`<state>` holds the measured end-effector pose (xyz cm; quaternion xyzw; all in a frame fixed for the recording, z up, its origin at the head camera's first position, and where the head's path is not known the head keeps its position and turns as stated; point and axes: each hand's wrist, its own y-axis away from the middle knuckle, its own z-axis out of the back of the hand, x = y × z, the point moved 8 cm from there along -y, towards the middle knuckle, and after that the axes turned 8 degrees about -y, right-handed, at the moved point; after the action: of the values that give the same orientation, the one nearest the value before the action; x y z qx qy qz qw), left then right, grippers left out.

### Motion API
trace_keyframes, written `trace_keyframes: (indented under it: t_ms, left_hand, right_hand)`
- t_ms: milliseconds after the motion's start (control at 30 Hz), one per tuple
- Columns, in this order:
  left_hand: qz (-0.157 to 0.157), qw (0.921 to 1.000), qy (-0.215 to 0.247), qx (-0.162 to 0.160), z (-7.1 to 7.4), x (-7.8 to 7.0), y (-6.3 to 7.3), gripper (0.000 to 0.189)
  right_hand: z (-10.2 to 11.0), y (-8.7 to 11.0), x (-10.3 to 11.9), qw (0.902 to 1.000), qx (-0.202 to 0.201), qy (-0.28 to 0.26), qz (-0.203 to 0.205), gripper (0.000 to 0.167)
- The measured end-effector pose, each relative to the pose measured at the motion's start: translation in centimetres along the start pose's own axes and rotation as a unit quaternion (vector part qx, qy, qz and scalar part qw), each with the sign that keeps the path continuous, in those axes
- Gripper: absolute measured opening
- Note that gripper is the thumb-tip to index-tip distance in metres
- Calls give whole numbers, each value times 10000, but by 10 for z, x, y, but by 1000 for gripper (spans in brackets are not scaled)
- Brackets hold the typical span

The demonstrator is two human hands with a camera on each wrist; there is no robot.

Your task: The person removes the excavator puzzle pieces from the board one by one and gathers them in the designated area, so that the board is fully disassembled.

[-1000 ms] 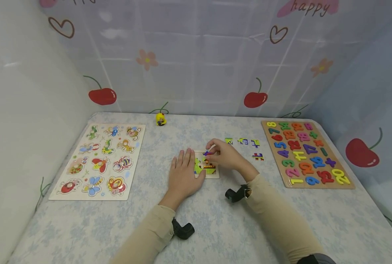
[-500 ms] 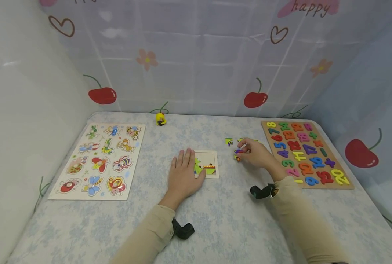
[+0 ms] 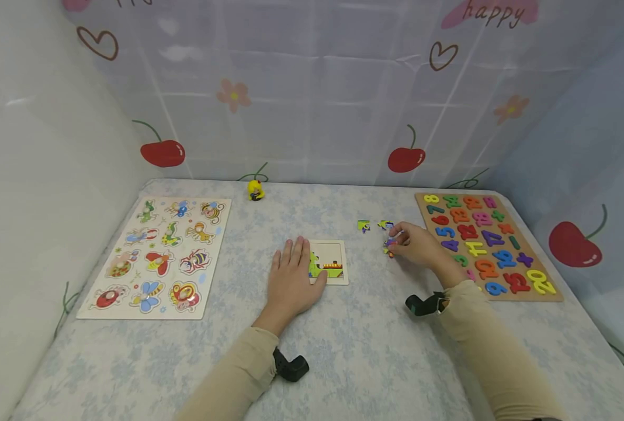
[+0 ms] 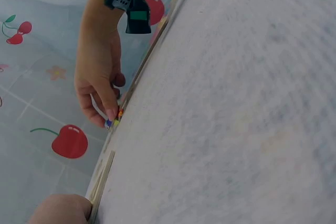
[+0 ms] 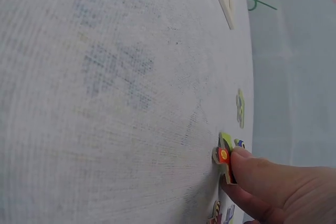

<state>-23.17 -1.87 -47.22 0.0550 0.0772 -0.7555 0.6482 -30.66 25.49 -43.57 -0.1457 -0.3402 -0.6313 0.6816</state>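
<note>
My left hand (image 3: 293, 278) lies with fingers straight over the left part of a small square puzzle tray (image 3: 346, 263). Beside it, the tray shows green and orange-striped pieces fitted along the bottom and bare wood above. Off to the right, my right hand (image 3: 422, 248) pinches a jigsaw piece (image 5: 224, 153) between thumb and fingers, close over the table. That piece is green with a red and yellow round part. Beyond the hand are two loose pieces, one green (image 3: 364, 225) and one green-and-purple (image 3: 385, 224). More loose pieces (image 5: 215, 212) show under the hand in the right wrist view.
A white insect puzzle board (image 3: 91, 295) lies at the left. On the right is a brown board (image 3: 464, 289) of coloured numbers, partly behind my right hand. A small yellow-haired figurine (image 3: 256, 190) stands near the back edge, before a printed curtain (image 3: 312, 117).
My right hand has lifted a jigsaw piece out of the tray and carried it right, to the loose pieces; in the last half second it shifted slightly further right. My left hand stays put.
</note>
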Motion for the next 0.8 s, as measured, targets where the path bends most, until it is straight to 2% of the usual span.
trace_keyframes:
  t_ms: [200, 433, 633, 800]
  left_hand:
    - [-22, 10000, 12, -23, 1, -1, 1, 84]
    - [0, 10000, -20, 25, 1, 0, 0, 84]
    - [40, 9999, 110, 16, 3, 0, 1, 86]
    - [237, 9991, 343, -45, 6, 6, 2, 85]
  right_hand:
    - [-2, -1, 1, 9995, -100, 307, 16, 28]
    - [0, 3, 10, 9947, -401, 873, 371, 29]
    - [-1, 4, 13, 9949, -518, 735, 465, 32]
    - [-7, 7, 26, 9961, -498, 402, 599, 31]
